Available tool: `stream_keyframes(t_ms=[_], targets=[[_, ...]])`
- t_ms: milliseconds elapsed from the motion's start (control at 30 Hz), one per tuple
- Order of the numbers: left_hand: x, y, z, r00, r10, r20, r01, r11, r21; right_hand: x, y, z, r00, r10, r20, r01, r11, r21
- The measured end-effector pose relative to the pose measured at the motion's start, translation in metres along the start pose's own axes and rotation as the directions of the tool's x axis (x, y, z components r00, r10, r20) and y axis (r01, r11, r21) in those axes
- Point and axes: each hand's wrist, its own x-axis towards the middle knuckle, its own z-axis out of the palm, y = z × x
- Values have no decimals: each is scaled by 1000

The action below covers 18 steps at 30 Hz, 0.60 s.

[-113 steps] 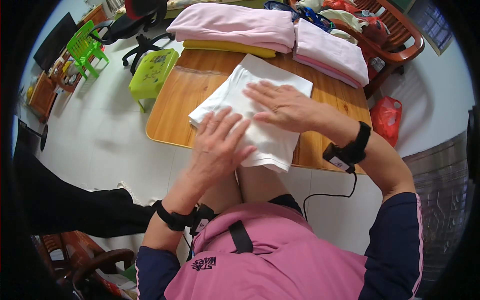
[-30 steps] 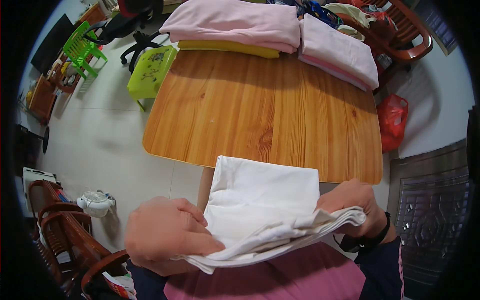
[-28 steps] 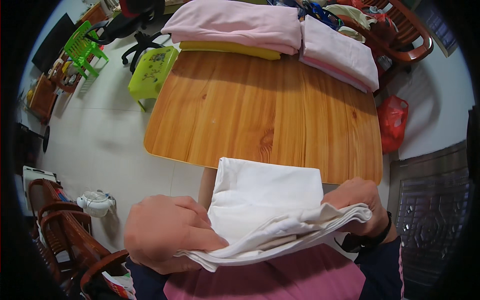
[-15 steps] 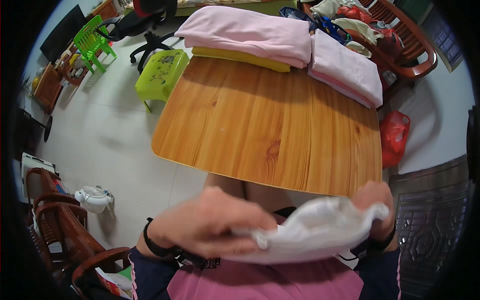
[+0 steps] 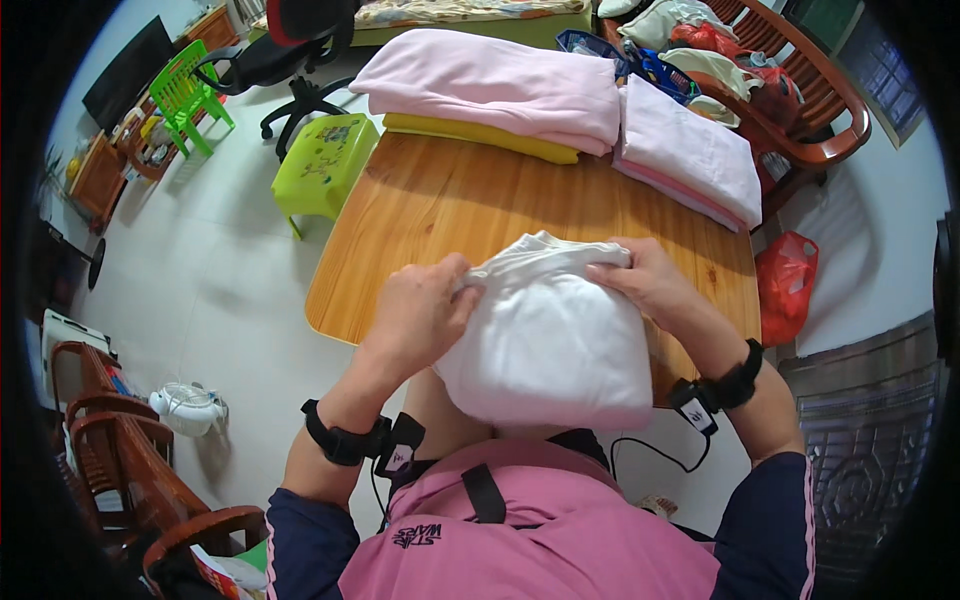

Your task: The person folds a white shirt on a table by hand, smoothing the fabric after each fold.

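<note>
A white cloth [image 5: 555, 345], possibly a garment, hangs between my two hands over the near edge of the wooden table [image 5: 400, 215]. My left hand [image 5: 422, 305] pinches its upper left edge. At the upper right corner, my right hand [image 5: 648, 285] grips it with the thumb on top. The cloth's top is gathered and creased between the hands; its lower part droops toward my lap. Farther back on the table lie a folded pink cloth [image 5: 490, 80] on top of a yellow cloth [image 5: 480, 138], and a paler pink folded stack [image 5: 690, 150] to their right.
A green stool [image 5: 322, 165] stands at the table's left side, with a black office chair [image 5: 300, 85] behind it. On the right are a red plastic bag [image 5: 787, 285] and a wooden bench [image 5: 835, 130] piled with things. Wooden chairs [image 5: 125, 465] are at lower left.
Both hands have moved forward and up from my lap to the table's near edge, carrying the white cloth. It now hangs spread out between them, where before it was blurred and low.
</note>
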Motion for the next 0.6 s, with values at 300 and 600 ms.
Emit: stream_keyframes(t_ms=[300, 600], targets=[[11, -40, -14, 978, -139, -157, 162, 977, 139, -61, 16, 30, 982, 131, 135, -157, 967, 203], [28, -76, -29, 948, -122, -295, 183, 965, 187, -82, 10, 58, 984, -8, 177, -1, 999, 48]])
